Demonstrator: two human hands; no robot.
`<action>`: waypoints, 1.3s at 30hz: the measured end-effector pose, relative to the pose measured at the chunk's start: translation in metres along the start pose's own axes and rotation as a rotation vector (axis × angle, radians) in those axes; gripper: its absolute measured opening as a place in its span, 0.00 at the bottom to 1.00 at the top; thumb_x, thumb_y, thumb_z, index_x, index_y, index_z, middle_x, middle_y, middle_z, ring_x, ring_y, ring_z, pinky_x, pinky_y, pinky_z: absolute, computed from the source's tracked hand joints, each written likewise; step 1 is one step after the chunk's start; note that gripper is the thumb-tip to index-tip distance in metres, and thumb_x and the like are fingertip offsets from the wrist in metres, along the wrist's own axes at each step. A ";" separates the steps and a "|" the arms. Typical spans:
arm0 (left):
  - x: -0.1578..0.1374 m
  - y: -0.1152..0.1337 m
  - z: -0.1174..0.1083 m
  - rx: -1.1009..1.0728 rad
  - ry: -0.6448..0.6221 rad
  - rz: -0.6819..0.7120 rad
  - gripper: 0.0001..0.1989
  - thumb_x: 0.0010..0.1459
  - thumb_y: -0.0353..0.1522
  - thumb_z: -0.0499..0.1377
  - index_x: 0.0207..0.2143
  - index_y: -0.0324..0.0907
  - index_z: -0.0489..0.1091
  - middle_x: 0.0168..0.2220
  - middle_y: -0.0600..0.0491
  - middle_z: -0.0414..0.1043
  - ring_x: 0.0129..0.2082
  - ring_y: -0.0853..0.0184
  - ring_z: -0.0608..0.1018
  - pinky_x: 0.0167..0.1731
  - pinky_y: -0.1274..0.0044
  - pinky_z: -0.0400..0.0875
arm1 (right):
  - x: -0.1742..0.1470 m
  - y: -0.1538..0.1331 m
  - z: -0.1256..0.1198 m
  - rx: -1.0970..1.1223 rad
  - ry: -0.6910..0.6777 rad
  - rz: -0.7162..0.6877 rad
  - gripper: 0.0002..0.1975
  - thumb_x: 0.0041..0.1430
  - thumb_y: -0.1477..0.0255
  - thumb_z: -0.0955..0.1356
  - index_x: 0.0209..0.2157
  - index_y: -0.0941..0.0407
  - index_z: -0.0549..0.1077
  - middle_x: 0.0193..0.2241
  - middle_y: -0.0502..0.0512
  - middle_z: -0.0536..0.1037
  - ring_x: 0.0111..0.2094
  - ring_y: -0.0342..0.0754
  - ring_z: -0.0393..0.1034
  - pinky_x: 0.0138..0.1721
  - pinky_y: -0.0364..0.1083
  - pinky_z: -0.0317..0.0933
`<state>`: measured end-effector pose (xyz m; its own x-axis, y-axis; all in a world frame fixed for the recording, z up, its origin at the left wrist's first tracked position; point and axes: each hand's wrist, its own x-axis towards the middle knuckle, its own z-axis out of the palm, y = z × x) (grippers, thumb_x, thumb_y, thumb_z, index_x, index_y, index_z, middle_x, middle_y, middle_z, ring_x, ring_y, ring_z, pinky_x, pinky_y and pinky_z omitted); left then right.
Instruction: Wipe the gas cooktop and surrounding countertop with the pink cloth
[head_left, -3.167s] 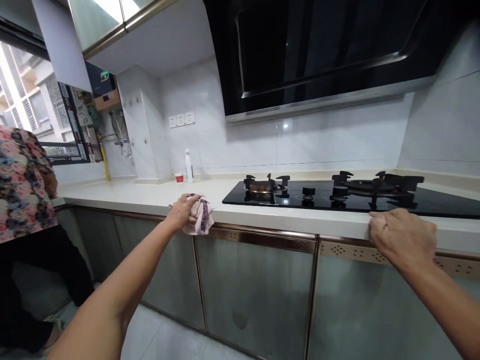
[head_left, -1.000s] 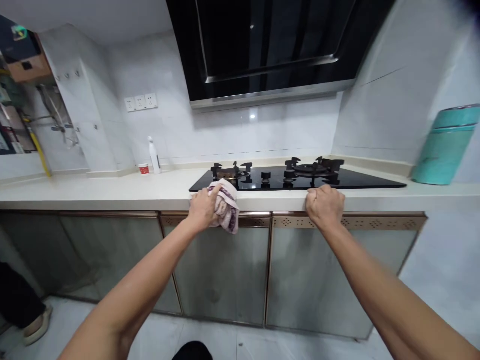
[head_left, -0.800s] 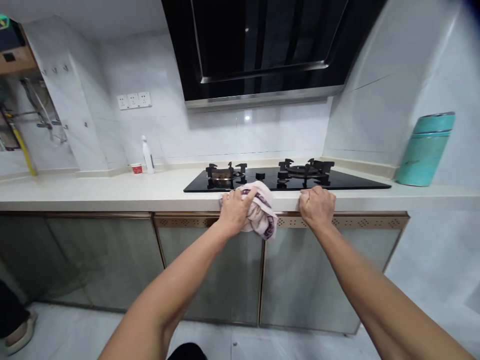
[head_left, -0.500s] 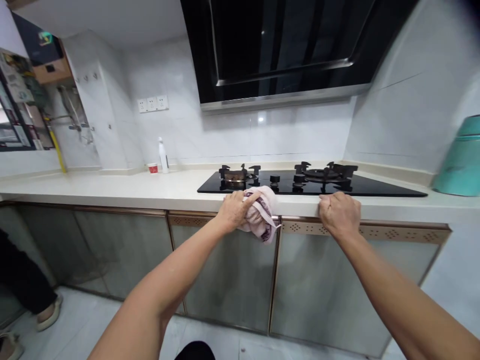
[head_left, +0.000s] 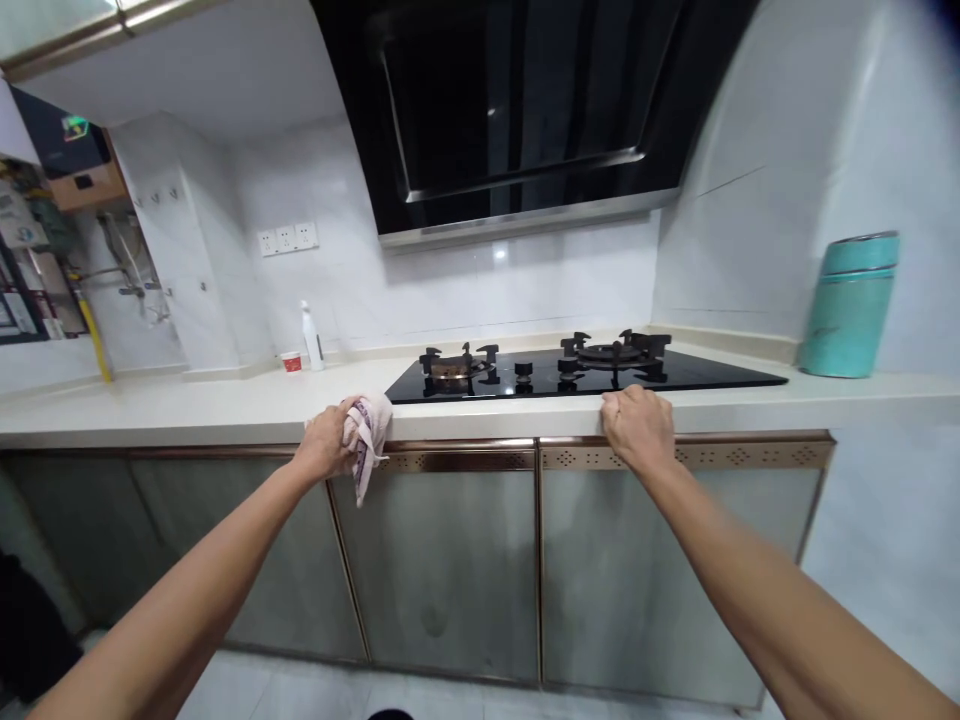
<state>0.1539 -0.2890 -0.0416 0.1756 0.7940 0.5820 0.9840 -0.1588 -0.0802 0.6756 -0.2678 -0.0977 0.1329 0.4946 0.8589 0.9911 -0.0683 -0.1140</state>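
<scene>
A pale pink cloth with purple markings (head_left: 367,432) is bunched under my left hand (head_left: 326,440), whose fingers are closed on it. Hand and cloth press against the front edge of the white countertop (head_left: 225,402), left of the black gas hob (head_left: 480,385). Part of the cloth hangs down over the cabinet front. My right hand (head_left: 639,425) is closed in a fist and rests on the counter's edge in front of the hob. Its fingertips are mostly tucked out of sight, and I see no object in it.
A black range hood (head_left: 517,110) slants out above the hob. A turquoise canister (head_left: 851,310) stands at the right; a white bottle (head_left: 312,340) and a red-and-white cup (head_left: 291,362) stand at the back left. Glass-fronted cabinets (head_left: 442,560) lie below. A person's dark clothing (head_left: 30,630) shows at lower left.
My left hand has slid the cloth leftward along the counter edge, from in front of the hob to beyond its left corner. The right hand stays on the edge. The view has shifted rightward.
</scene>
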 end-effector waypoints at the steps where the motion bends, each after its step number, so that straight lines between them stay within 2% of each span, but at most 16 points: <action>1: 0.000 0.003 -0.003 -0.011 0.003 -0.009 0.36 0.56 0.34 0.59 0.67 0.46 0.52 0.46 0.46 0.71 0.46 0.56 0.75 0.47 0.69 0.68 | 0.000 -0.002 -0.002 -0.008 -0.004 -0.002 0.22 0.69 0.69 0.56 0.37 0.61 0.79 0.37 0.63 0.76 0.39 0.53 0.65 0.42 0.50 0.51; 4: 0.001 0.018 -0.007 -0.024 0.032 -0.009 0.36 0.56 0.36 0.59 0.66 0.45 0.53 0.48 0.46 0.72 0.47 0.57 0.75 0.47 0.70 0.68 | 0.002 -0.009 -0.009 -0.020 -0.027 0.004 0.23 0.70 0.69 0.55 0.36 0.61 0.78 0.37 0.63 0.76 0.40 0.53 0.66 0.43 0.50 0.51; 7: 0.005 0.048 -0.009 -0.034 0.039 0.017 0.38 0.54 0.37 0.61 0.66 0.44 0.53 0.48 0.46 0.72 0.48 0.56 0.75 0.48 0.70 0.67 | 0.002 -0.012 -0.016 -0.021 -0.072 0.025 0.23 0.70 0.69 0.54 0.36 0.61 0.78 0.38 0.63 0.76 0.41 0.53 0.66 0.45 0.51 0.52; 9: 0.009 0.080 -0.009 -0.060 0.043 0.075 0.37 0.55 0.38 0.62 0.65 0.43 0.54 0.48 0.45 0.72 0.48 0.56 0.74 0.49 0.69 0.66 | 0.003 -0.011 -0.020 0.011 -0.117 0.035 0.23 0.70 0.70 0.54 0.37 0.61 0.78 0.39 0.64 0.75 0.42 0.54 0.67 0.47 0.51 0.53; 13: 0.022 0.166 -0.001 -0.124 0.044 0.188 0.39 0.54 0.43 0.63 0.65 0.46 0.55 0.48 0.45 0.72 0.47 0.55 0.74 0.48 0.67 0.66 | 0.011 -0.016 -0.029 0.096 -0.181 0.046 0.21 0.68 0.69 0.55 0.39 0.60 0.78 0.39 0.64 0.76 0.44 0.54 0.68 0.48 0.52 0.55; 16: 0.034 0.226 0.008 -0.170 0.046 0.259 0.41 0.53 0.45 0.63 0.66 0.50 0.53 0.52 0.45 0.70 0.50 0.54 0.73 0.50 0.66 0.66 | 0.013 -0.044 -0.035 0.140 -0.176 0.005 0.23 0.70 0.62 0.54 0.50 0.57 0.75 0.45 0.62 0.76 0.46 0.52 0.69 0.47 0.49 0.59; 19: 0.043 0.262 0.013 -0.216 0.036 0.278 0.38 0.57 0.43 0.60 0.67 0.48 0.51 0.53 0.45 0.71 0.52 0.55 0.73 0.52 0.66 0.66 | 0.000 -0.086 -0.035 0.287 -0.131 -0.191 0.28 0.69 0.53 0.56 0.62 0.51 0.66 0.56 0.60 0.70 0.55 0.52 0.64 0.52 0.49 0.60; 21: 0.043 0.269 0.016 -0.243 0.030 0.264 0.36 0.61 0.41 0.55 0.68 0.44 0.48 0.55 0.43 0.70 0.54 0.56 0.72 0.55 0.66 0.64 | -0.016 -0.107 -0.033 0.390 -0.062 -0.275 0.31 0.66 0.51 0.59 0.66 0.51 0.60 0.61 0.62 0.63 0.60 0.56 0.58 0.57 0.54 0.57; 23: 0.035 0.265 0.021 -0.274 0.039 0.262 0.39 0.60 0.39 0.55 0.69 0.42 0.43 0.62 0.41 0.65 0.60 0.56 0.68 0.60 0.64 0.59 | -0.032 -0.116 -0.029 0.444 0.009 -0.264 0.31 0.66 0.52 0.60 0.66 0.50 0.60 0.64 0.64 0.59 0.62 0.59 0.55 0.58 0.58 0.56; 26: 0.008 0.254 0.039 -0.356 0.126 0.272 0.48 0.54 0.34 0.60 0.70 0.41 0.37 0.71 0.42 0.50 0.70 0.55 0.53 0.68 0.59 0.46 | -0.051 -0.115 -0.020 0.460 0.085 -0.255 0.24 0.66 0.59 0.62 0.61 0.51 0.66 0.61 0.63 0.60 0.60 0.59 0.56 0.57 0.59 0.58; 28: -0.015 0.251 0.058 -0.421 0.196 0.249 0.47 0.54 0.31 0.60 0.71 0.42 0.37 0.72 0.44 0.47 0.72 0.57 0.46 0.69 0.56 0.41 | -0.059 -0.113 -0.016 0.431 0.136 -0.265 0.21 0.64 0.66 0.64 0.57 0.53 0.70 0.58 0.64 0.62 0.57 0.59 0.57 0.56 0.59 0.58; 31: -0.045 0.255 0.091 -0.506 0.231 0.116 0.38 0.59 0.31 0.55 0.69 0.46 0.45 0.72 0.47 0.48 0.73 0.58 0.44 0.69 0.55 0.42 | -0.069 -0.113 -0.011 0.339 0.163 -0.240 0.17 0.61 0.70 0.65 0.52 0.54 0.73 0.53 0.65 0.65 0.51 0.60 0.59 0.50 0.58 0.60; 34: -0.061 0.262 0.118 -0.603 0.185 -0.047 0.31 0.63 0.33 0.52 0.68 0.47 0.52 0.71 0.46 0.50 0.72 0.57 0.48 0.68 0.55 0.46 | -0.086 -0.113 -0.004 0.249 0.133 -0.196 0.16 0.60 0.69 0.66 0.50 0.52 0.74 0.49 0.64 0.67 0.46 0.60 0.60 0.45 0.57 0.59; 37: -0.067 0.257 0.137 -0.684 0.139 -0.145 0.32 0.62 0.33 0.52 0.68 0.44 0.52 0.71 0.45 0.51 0.72 0.56 0.49 0.67 0.55 0.48 | -0.109 -0.108 0.011 0.231 0.088 -0.158 0.14 0.61 0.69 0.65 0.48 0.51 0.74 0.47 0.63 0.68 0.45 0.60 0.61 0.42 0.56 0.59; 39: -0.074 0.246 0.149 -0.713 0.156 -0.198 0.35 0.61 0.33 0.54 0.69 0.42 0.50 0.72 0.44 0.48 0.72 0.56 0.47 0.67 0.56 0.48 | -0.124 -0.106 0.023 0.270 0.049 -0.111 0.14 0.62 0.68 0.63 0.48 0.51 0.73 0.48 0.63 0.67 0.45 0.60 0.62 0.43 0.56 0.59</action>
<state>0.3874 -0.2994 -0.2253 -0.0611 0.7636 0.6428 0.7304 -0.4047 0.5502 0.5543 -0.3021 -0.2035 0.0297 0.4429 0.8961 0.9652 0.2203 -0.1409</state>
